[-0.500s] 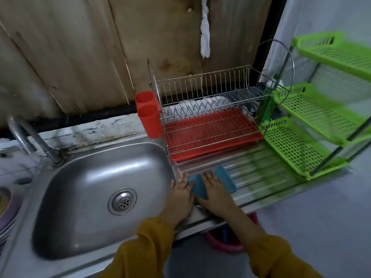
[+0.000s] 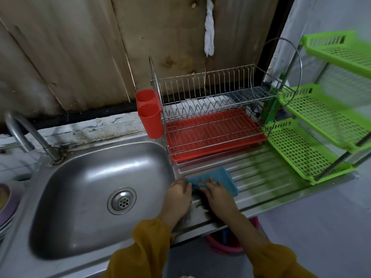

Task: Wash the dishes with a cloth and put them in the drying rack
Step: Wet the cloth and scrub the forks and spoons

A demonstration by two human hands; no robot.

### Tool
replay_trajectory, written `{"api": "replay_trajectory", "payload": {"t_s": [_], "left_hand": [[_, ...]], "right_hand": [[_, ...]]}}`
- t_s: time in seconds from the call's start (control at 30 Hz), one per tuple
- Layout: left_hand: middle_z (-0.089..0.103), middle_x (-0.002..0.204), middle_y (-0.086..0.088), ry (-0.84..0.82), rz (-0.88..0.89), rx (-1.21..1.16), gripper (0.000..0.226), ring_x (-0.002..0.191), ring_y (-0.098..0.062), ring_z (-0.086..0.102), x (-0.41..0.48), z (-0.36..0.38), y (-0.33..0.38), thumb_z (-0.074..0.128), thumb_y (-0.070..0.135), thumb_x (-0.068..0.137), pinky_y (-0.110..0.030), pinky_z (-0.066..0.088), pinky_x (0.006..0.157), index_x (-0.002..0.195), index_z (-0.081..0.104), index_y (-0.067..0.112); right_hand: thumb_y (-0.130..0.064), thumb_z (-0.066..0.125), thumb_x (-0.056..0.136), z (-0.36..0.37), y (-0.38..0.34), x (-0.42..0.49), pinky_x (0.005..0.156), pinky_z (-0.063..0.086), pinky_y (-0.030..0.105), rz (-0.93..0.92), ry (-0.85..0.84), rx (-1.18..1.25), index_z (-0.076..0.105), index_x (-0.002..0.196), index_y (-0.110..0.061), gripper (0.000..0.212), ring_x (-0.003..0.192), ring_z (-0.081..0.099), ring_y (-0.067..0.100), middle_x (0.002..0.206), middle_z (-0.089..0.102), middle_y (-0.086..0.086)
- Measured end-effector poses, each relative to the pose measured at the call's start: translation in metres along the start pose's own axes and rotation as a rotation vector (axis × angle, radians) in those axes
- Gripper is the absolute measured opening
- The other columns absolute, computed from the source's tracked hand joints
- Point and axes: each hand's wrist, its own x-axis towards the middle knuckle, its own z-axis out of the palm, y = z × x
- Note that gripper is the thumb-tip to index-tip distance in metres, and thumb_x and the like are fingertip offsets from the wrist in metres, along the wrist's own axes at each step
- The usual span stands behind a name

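Two mustard-yellow fabric sleeves [image 2: 148, 245] enter from the bottom edge. A pink round plastic bucket [image 2: 226, 246] sits on the floor below the counter edge, partly hidden.

Both hands are on the ribbed stainless steel drainboard [image 2: 261, 177], just right of the basin. The flat rectangular blue cloth [image 2: 222, 176] lies on the drainboard, in front of the rack. The left hand [image 2: 179, 194] has its fingers curled and grips the cloth's left end. The right hand [image 2: 217, 194] lies on top of the cloth with fingers spread and fairly straight, pressing down on it, with a fold bunched under the fingertips. The two hands are near each other but not touching.

Left of the hands is the rectangular stainless steel sink basin [image 2: 66, 187] with a round metal drain strainer [image 2: 121, 200] in its floor. A stack of round purple-rimmed plates [image 2: 5, 209] shows at the far left edge, mostly cut off. The curved metal tap [image 2: 22, 133] rises behind the basin's left corner.

Behind the cloth stands the two-tier chrome wire drying rack [image 2: 210, 93] over a red plastic drip tray [image 2: 216, 137]. A red plastic double-cup cutlery holder [image 2: 149, 115] hangs on the rack's left end. A lime-green perforated plastic three-tier shelf [image 2: 321, 125] stands to the right, touching the drainboard's end.

Farthest back is the brown wooden plank wall [image 2: 80, 57], with a twisted white rag [image 2: 209, 33] hanging down it.
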Motion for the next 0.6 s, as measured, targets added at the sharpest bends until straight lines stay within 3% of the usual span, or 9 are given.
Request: {"api": "replay_trajectory", "payload": {"t_s": [0.07, 0.13, 0.2, 0.27, 0.37, 0.47, 0.53, 0.6], "left_hand": [[0.067, 0.096, -0.011, 0.032, -0.171, -0.209, 0.033, 0.091, -0.026, 0.064, -0.005, -0.005, 0.012, 0.045, 0.033, 0.102, -0.035, 0.05, 0.085, 0.108, 0.062, 0.006], [0.067, 0.084, -0.011, -0.021, -0.383, -0.455, 0.036, 0.077, -0.024, 0.065, -0.004, -0.011, 0.026, 0.049, 0.043, 0.099, -0.036, 0.053, 0.075, 0.092, 0.06, 0.009], [0.07, 0.094, -0.017, -0.057, -0.51, -0.688, 0.037, 0.085, -0.029, 0.068, -0.003, -0.018, 0.037, 0.053, 0.044, 0.097, -0.036, 0.056, 0.076, 0.097, 0.062, 0.008], [0.071, 0.096, -0.019, -0.011, -0.509, -0.787, 0.036, 0.087, -0.03, 0.07, -0.002, -0.026, 0.043, 0.058, 0.038, 0.095, -0.035, 0.057, 0.074, 0.102, 0.064, 0.002], [0.068, 0.08, -0.016, 0.085, -0.489, -0.85, 0.021, 0.07, -0.024, 0.066, -0.006, -0.042, 0.047, 0.055, 0.017, 0.098, -0.023, 0.055, 0.051, 0.094, 0.062, -0.003], [0.064, 0.078, -0.013, 0.109, -0.45, -0.877, 0.02, 0.066, -0.022, 0.063, -0.011, -0.059, 0.044, 0.045, 0.01, 0.102, -0.025, 0.053, 0.047, 0.091, 0.058, -0.001], [0.066, 0.085, -0.011, 0.108, -0.39, -0.877, 0.018, 0.072, -0.022, 0.064, -0.014, -0.071, 0.043, 0.044, 0.012, 0.102, -0.025, 0.053, 0.051, 0.103, 0.058, 0.001], [0.068, 0.088, -0.009, 0.099, -0.328, -0.911, 0.018, 0.076, -0.02, 0.065, -0.019, -0.083, 0.045, 0.045, 0.013, 0.101, -0.024, 0.054, 0.056, 0.105, 0.06, 0.004]], "right_hand": [[-0.029, 0.042, 0.104, -0.006, -0.013, -0.008, 0.076, 0.041, 0.028, 0.056, 0.122, 0.173, 0.056, 0.133, -0.014, 0.036, 0.095, 0.062, 0.026, 0.104, 0.068, 0.013], [-0.027, 0.043, 0.103, -0.009, -0.028, -0.014, 0.068, 0.045, 0.029, 0.028, 0.192, 0.269, 0.058, 0.131, -0.017, 0.033, 0.076, 0.061, 0.02, 0.086, 0.066, 0.005], [-0.024, 0.046, 0.102, -0.009, -0.044, -0.021, 0.073, 0.05, 0.023, -0.046, 0.179, 0.36, 0.059, 0.13, -0.018, 0.031, 0.077, 0.062, 0.012, 0.088, 0.068, 0.0], [-0.019, 0.051, 0.1, -0.006, -0.06, -0.027, 0.08, 0.041, 0.004, -0.147, 0.12, 0.397, 0.058, 0.132, -0.015, 0.033, 0.093, 0.061, 0.004, 0.106, 0.068, -0.005], [-0.01, 0.06, 0.095, -0.002, -0.071, -0.029, 0.095, 0.022, -0.005, -0.278, 0.035, 0.4, 0.049, 0.139, -0.013, 0.046, 0.124, 0.04, -0.004, 0.13, 0.044, -0.015], [-0.01, 0.063, 0.09, 0.001, -0.075, -0.026, 0.096, 0.033, 0.001, -0.233, 0.078, 0.606, 0.059, 0.127, -0.022, 0.039, 0.129, 0.046, 0.004, 0.137, 0.049, -0.009], [-0.007, 0.061, 0.093, 0.001, -0.081, -0.02, 0.082, 0.049, 0.011, -0.021, 0.127, 0.903, 0.065, 0.121, -0.024, 0.033, 0.114, 0.06, 0.01, 0.132, 0.06, 0.001], [-0.016, 0.06, 0.094, 0.0, -0.092, -0.011, 0.077, 0.054, 0.022, 0.158, 0.06, 1.135, 0.061, 0.128, -0.022, 0.035, 0.106, 0.064, 0.016, 0.125, 0.064, 0.005]]}}
